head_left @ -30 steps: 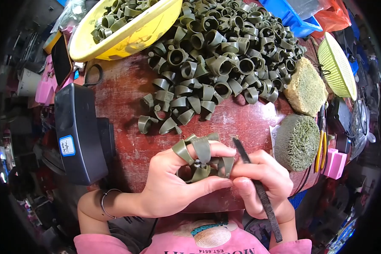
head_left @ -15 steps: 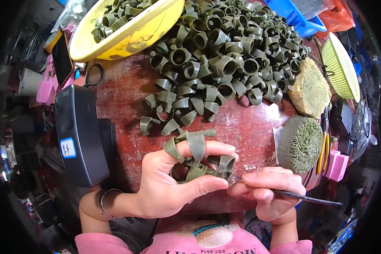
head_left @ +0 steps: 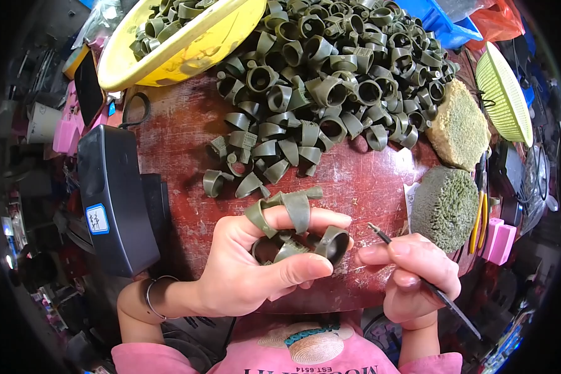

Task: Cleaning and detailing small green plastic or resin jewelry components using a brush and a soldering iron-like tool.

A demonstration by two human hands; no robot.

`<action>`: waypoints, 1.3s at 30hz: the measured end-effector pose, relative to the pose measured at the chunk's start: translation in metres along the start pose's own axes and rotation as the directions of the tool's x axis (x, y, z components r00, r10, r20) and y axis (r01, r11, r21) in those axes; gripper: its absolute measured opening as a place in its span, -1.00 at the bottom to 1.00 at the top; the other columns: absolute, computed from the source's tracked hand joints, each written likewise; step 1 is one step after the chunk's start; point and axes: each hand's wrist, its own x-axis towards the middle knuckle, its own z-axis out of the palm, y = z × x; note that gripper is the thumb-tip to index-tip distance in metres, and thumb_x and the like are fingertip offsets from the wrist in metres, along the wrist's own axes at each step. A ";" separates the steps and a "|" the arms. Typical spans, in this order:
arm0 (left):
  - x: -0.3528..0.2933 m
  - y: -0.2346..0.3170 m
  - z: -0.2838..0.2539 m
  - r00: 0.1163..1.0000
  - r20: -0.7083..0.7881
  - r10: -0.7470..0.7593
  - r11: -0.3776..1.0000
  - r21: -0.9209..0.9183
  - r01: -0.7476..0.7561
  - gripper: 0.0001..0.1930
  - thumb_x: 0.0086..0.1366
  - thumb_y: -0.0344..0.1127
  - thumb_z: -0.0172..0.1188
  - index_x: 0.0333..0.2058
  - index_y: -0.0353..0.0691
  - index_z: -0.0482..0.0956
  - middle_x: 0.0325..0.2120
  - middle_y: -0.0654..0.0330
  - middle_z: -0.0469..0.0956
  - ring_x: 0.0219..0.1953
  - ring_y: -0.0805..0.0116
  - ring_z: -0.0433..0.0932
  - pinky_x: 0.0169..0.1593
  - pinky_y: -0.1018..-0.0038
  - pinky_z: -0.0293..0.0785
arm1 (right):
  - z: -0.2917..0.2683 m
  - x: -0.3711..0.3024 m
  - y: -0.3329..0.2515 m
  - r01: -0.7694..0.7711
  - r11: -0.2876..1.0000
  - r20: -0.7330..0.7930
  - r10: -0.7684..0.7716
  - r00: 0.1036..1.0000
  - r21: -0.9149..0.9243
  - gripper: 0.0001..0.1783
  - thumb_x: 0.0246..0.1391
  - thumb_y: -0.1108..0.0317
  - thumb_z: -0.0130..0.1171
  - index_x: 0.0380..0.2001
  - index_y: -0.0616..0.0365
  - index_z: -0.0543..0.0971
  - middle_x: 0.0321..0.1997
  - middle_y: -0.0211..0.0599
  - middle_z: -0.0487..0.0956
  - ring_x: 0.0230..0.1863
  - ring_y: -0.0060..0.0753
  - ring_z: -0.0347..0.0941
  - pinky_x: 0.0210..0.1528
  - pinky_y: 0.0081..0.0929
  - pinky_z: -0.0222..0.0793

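Several dark green, wax-like rings are in my left hand. One ring is looped over its index finger, and another ring sits between thumb and fingertips with its opening turned to the right. My right hand pinches a thin carving tool with a dark handle like a pen. Its small pale tip points up and left, apart from the rings. Beyond both hands, a large heap of similar green rings lies on the worn red table.
A tilted yellow basin with more rings stands far left, above a black box-shaped device. On the right are two rough greenish blocks, a light green basket, yellow-handled tools and a pink block. A blue tray is behind.
The tool tip has come away from the ring at my left fingertips, and my right hand has tilted it upward. My left hand still holds the rings, with the front ring turned slightly.
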 end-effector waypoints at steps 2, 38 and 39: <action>0.001 0.001 0.000 1.000 0.010 -0.006 0.999 0.037 0.006 -0.51 0.04 -0.23 0.27 -0.13 -0.44 0.39 -0.38 0.05 0.49 -0.68 0.60 0.33 -0.70 0.75 0.18 | -0.001 -0.001 -0.001 -0.015 1.000 -0.029 0.014 0.999 -0.027 -0.77 -0.19 0.49 0.24 -0.36 0.26 0.54 -0.42 -0.15 0.58 -0.42 -0.28 0.55 -0.37 -0.45 0.48; 0.005 -0.003 -0.002 0.952 0.069 0.298 0.812 0.506 -0.291 -0.58 -0.18 -0.43 0.41 -0.25 -0.32 0.54 -0.38 0.17 0.53 -0.35 0.46 0.46 -0.23 0.55 0.37 | -0.003 -0.007 0.000 0.039 0.999 -0.034 -0.038 0.999 0.029 -0.79 -0.01 0.31 0.14 -0.41 0.28 0.51 -0.56 -0.23 0.55 -0.59 -0.38 0.49 -0.55 -0.52 0.43; 0.004 -0.002 -0.002 0.952 0.063 0.299 0.813 0.506 -0.288 -0.58 -0.18 -0.43 0.41 -0.25 -0.32 0.54 -0.38 0.17 0.53 -0.35 0.46 0.46 -0.23 0.55 0.37 | -0.002 -0.007 0.001 0.017 0.998 -0.045 -0.014 0.999 0.065 -0.76 0.02 0.28 0.12 -0.41 0.29 0.51 -0.54 -0.21 0.56 -0.57 -0.37 0.50 -0.53 -0.50 0.44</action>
